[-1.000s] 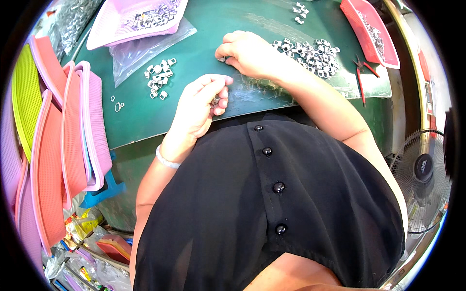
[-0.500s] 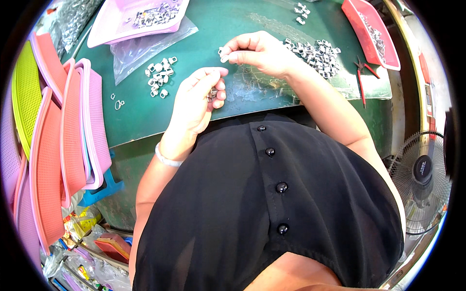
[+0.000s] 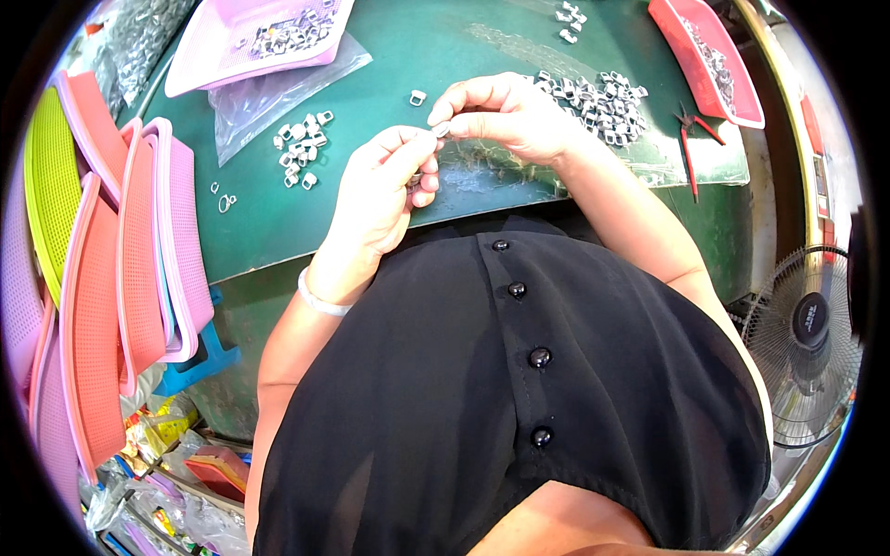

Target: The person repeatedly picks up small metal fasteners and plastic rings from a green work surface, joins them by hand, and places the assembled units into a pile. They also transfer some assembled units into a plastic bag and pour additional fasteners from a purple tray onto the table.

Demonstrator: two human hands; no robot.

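Note:
Above the near edge of the green table, my two hands meet at the fingertips. Between them is a small silvery metal piece [image 3: 441,130], pinched by my right hand [image 3: 515,119]. My left hand [image 3: 387,185] has its thumb and forefinger at the same piece, while its other fingers curl round more small metal pieces [image 3: 414,180], mostly hidden. A single square metal loop [image 3: 418,97] lies on the table just beyond my fingertips. To the left is a loose group of similar metal loops [image 3: 301,148]; a larger heap of metal loops [image 3: 607,109] lies beyond my right wrist.
A pink basket [image 3: 199,69] with metal pieces rests on a clear plastic bag [image 3: 243,116]. On the right are a red tray [image 3: 672,51] and red-handled pliers [image 3: 689,153]. Stacked coloured baskets [image 3: 93,324] stand left; a fan [image 3: 805,347] stands right.
My right hand has let go of a metal loop, which now lies on the table. It has come back toward me and meets my left fingertips at another piece.

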